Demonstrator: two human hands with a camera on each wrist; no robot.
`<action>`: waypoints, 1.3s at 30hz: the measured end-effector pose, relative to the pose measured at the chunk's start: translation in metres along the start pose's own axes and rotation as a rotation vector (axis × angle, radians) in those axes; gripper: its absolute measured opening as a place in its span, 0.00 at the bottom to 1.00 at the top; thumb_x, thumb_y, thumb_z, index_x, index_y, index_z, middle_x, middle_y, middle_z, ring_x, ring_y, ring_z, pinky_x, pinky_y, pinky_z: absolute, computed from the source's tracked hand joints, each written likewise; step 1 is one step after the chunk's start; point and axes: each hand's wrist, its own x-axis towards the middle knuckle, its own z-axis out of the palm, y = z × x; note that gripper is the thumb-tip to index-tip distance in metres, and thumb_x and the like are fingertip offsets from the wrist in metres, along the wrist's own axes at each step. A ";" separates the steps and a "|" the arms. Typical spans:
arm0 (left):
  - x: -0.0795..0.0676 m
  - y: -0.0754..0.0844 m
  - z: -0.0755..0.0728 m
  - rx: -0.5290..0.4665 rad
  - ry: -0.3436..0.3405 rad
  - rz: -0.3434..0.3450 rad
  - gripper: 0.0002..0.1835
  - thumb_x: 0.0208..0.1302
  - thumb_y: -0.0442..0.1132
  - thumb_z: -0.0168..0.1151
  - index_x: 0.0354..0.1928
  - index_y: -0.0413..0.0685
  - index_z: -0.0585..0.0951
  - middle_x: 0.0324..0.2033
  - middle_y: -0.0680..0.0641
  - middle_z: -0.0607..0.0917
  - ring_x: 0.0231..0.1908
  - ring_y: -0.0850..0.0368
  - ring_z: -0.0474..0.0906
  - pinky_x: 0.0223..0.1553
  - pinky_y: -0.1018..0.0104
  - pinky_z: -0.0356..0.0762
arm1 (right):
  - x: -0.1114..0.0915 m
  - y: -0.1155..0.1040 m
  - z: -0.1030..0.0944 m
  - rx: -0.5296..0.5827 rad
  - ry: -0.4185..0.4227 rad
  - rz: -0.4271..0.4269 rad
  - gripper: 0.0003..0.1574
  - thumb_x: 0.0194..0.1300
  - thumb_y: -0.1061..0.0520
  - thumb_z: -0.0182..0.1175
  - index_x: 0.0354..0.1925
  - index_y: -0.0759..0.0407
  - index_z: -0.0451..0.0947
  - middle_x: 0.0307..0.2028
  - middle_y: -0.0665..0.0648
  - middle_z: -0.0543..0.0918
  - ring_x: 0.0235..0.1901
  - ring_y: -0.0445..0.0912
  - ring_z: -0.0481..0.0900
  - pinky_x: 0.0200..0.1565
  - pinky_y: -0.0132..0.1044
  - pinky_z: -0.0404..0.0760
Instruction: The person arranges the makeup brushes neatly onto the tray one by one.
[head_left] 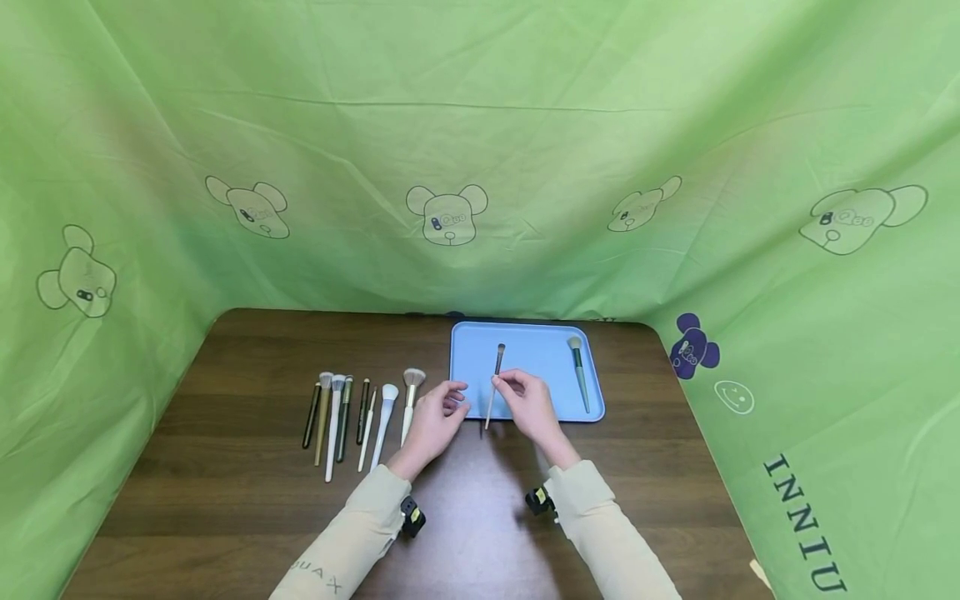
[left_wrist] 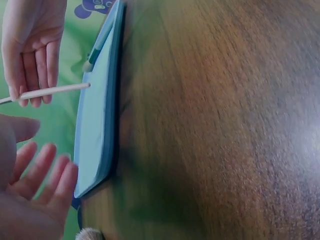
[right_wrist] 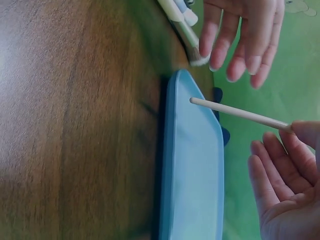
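Blue plastic tray [head_left: 525,367] sits far and right on the brown table [head_left: 225,500] in the head view, where my right hand [head_left: 528,404] pinches a thin brush [head_left: 493,385] over its near left edge, my left hand [head_left: 435,417] hangs loose and holds nothing, a green brush [head_left: 579,373] already lies inside, and "INNIU" reads on the cloth [head_left: 806,525]. Left wrist view: my left fingers [left_wrist: 42,172] are spread near the tray [left_wrist: 97,125], so I judge I'm placing the thin brush [left_wrist: 55,90], which calls for lowering and letting go. Right wrist view: its pale handle [right_wrist: 235,112] crosses the tray's rim [right_wrist: 172,150]
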 end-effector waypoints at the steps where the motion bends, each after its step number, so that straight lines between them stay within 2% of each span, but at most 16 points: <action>1: 0.000 -0.001 0.000 0.018 0.004 -0.009 0.16 0.63 0.29 0.70 0.53 0.37 0.82 0.41 0.41 0.86 0.40 0.46 0.85 0.44 0.56 0.83 | 0.000 0.000 -0.001 0.000 0.000 0.001 0.12 0.73 0.56 0.64 0.44 0.65 0.85 0.41 0.59 0.88 0.45 0.53 0.86 0.54 0.46 0.81; 7: 0.000 -0.004 -0.002 0.138 0.064 -0.075 0.23 0.56 0.29 0.75 0.54 0.36 0.81 0.45 0.37 0.82 0.44 0.41 0.82 0.47 0.49 0.80 | 0.000 0.004 -0.005 0.007 -0.003 0.014 0.12 0.74 0.56 0.62 0.44 0.66 0.84 0.38 0.56 0.88 0.42 0.51 0.86 0.51 0.45 0.82; 11: 0.001 -0.006 -0.002 0.164 0.072 -0.139 0.26 0.54 0.28 0.75 0.56 0.32 0.80 0.44 0.37 0.82 0.42 0.43 0.82 0.45 0.50 0.80 | 0.000 0.006 -0.008 0.008 -0.002 0.019 0.14 0.74 0.57 0.61 0.45 0.70 0.83 0.36 0.57 0.88 0.41 0.51 0.86 0.50 0.44 0.83; 16: 0.005 -0.007 -0.001 0.161 0.046 -0.202 0.28 0.53 0.26 0.73 0.58 0.30 0.79 0.43 0.39 0.83 0.36 0.49 0.85 0.41 0.55 0.82 | 0.000 0.011 -0.012 0.009 0.009 0.026 0.13 0.74 0.60 0.62 0.46 0.71 0.83 0.37 0.58 0.88 0.40 0.51 0.86 0.46 0.41 0.84; 22: 0.010 -0.010 0.003 0.211 0.024 -0.194 0.29 0.53 0.25 0.72 0.60 0.30 0.79 0.41 0.41 0.83 0.33 0.53 0.84 0.40 0.58 0.82 | 0.003 0.015 -0.019 0.045 0.019 0.046 0.11 0.72 0.64 0.62 0.47 0.73 0.82 0.38 0.64 0.87 0.39 0.54 0.86 0.42 0.37 0.85; 30: 0.014 -0.016 0.008 0.294 0.060 -0.165 0.27 0.47 0.22 0.65 0.54 0.28 0.82 0.35 0.43 0.85 0.41 0.43 0.82 0.47 0.50 0.79 | 0.009 0.018 -0.036 -0.038 0.045 0.046 0.12 0.71 0.64 0.63 0.48 0.71 0.82 0.38 0.61 0.86 0.39 0.54 0.86 0.44 0.42 0.84; 39: 0.018 -0.012 0.007 0.309 0.016 -0.245 0.23 0.51 0.23 0.64 0.53 0.31 0.84 0.34 0.44 0.86 0.41 0.45 0.83 0.44 0.51 0.80 | 0.018 0.025 -0.058 -0.113 0.096 0.074 0.14 0.71 0.61 0.63 0.50 0.70 0.83 0.39 0.63 0.87 0.41 0.54 0.85 0.43 0.40 0.83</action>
